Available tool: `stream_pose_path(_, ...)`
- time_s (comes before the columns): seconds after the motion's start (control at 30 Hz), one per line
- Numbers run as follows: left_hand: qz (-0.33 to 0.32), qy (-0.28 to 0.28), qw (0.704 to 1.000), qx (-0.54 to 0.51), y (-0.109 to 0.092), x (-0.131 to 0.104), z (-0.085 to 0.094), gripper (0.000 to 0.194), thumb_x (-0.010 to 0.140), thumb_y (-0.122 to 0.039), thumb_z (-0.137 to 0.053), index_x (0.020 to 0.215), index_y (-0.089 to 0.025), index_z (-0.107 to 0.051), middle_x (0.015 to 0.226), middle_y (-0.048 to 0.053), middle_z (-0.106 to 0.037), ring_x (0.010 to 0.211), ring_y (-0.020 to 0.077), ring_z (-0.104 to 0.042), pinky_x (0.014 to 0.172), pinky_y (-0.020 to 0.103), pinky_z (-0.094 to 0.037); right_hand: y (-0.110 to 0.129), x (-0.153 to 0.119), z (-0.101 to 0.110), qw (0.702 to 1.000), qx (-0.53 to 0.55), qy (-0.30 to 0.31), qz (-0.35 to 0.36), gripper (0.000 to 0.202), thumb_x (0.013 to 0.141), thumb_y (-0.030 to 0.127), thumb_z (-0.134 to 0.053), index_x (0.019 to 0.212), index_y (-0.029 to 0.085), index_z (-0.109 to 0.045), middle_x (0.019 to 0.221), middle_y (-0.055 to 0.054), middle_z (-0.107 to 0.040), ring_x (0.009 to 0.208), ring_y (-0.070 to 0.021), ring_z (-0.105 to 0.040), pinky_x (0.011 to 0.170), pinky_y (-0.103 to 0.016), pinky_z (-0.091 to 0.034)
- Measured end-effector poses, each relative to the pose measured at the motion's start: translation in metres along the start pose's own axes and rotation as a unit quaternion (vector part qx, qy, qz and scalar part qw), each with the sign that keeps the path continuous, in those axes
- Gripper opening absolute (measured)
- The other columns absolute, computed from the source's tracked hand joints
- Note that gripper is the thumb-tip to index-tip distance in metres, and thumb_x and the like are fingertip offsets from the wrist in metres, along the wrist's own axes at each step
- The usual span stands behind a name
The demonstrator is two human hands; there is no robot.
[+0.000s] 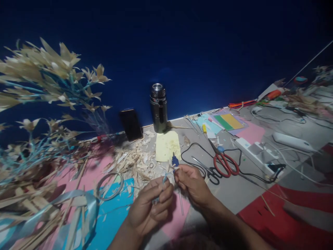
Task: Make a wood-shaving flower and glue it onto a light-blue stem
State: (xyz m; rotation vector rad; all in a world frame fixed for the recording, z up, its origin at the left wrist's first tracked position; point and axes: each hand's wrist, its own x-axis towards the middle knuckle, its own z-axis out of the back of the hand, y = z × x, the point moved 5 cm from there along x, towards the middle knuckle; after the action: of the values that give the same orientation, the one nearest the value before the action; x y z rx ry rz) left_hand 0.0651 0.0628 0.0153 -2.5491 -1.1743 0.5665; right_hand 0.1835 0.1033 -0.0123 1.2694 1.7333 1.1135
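My left hand (154, 201) is closed around a thin light-blue stem (164, 177), whose tip stands up between thumb and forefinger. Close beside it, my right hand (194, 184) pinches its fingertips together near a small pale sliver; what exactly lies in them is too small to make out. Just beyond the right fingers, a blue-nozzled glue gun (175, 160) points at a pale yellow sheet (163, 149). A translucent stick (181, 205) lies below the hands. At the left stand pale dried-leaf flowers (66, 57) on light-blue stems.
Behind the yellow sheet stand a dark flask (159, 113) and a phone (130, 125). Red-handled scissors (226, 166), black-handled scissors (213, 174) and a white power strip (256, 156) with cables lie right. Pale husk scraps (136, 158) and a tape ring (99, 189) lie left.
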Motion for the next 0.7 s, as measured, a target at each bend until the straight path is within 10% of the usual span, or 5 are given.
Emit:
stream_pose_path(0.3, -0.010, 0.054, 0.999, 0.000, 0.002, 0.001, 0.006, 0.028, 0.090, -0.026, -0.069, 0.071, -0.015, -0.052, 0.056, -0.008, -0.039, 0.036, 0.0002, -0.012, 0.032, 0.009, -0.021, 0.001, 0.003, -0.010, 0.995, 0.080, 0.037, -0.049, 0.045, 0.065, 0.036, -0.092, 0.103, 0.019, -0.075, 0.082, -0.002, -0.069, 0.071, -0.0140, -0.061, 0.067, -0.025, -0.047)
stream_pose_path(0.7, 0.054, 0.099, 0.994, 0.013, 0.014, 0.004, 0.014, 0.026, 0.086, -0.026, -0.071, 0.071, -0.016, -0.052, 0.052, -0.007, -0.042, 0.032, 0.0007, -0.019, 0.030, 0.011, -0.019, 0.027, 0.004, -0.024, 0.987, 0.016, 0.159, -0.001, 0.029, 0.074, 0.043, -0.087, 0.092, 0.020, -0.083, 0.094, -0.004, -0.061, 0.087, -0.0173, -0.057, 0.078, -0.028, -0.046)
